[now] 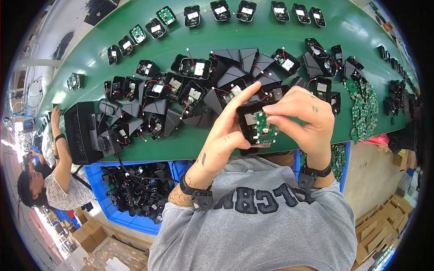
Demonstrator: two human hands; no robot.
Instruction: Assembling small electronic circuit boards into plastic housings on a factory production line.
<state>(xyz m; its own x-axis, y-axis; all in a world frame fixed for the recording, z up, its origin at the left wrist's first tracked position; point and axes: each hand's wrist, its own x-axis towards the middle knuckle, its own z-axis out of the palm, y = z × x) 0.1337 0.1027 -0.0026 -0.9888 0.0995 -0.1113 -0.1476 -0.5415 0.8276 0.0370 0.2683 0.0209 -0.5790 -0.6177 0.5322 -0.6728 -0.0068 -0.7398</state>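
Note:
In front of my chest, my left hand [220,141] grips a black plastic housing [244,118] from its left side. The index finger stretches up past the housing and the thumb presses its near edge. A green circuit board [266,132] lies at the housing's open face, tilted over the cavity. My right hand [308,116] pinches the board's upper right edge between thumb and forefinger. How far the board sits inside the housing I cannot tell. Just beyond my hands, many similar black housings [194,94] lie jumbled, some with red wires.
Green boards [364,108] are heaped at the right on the green table [271,38]. A row of housings [191,16] runs along the far side. A blue bin [131,217] of black parts stands below the left edge. Another person [61,180] works at far left.

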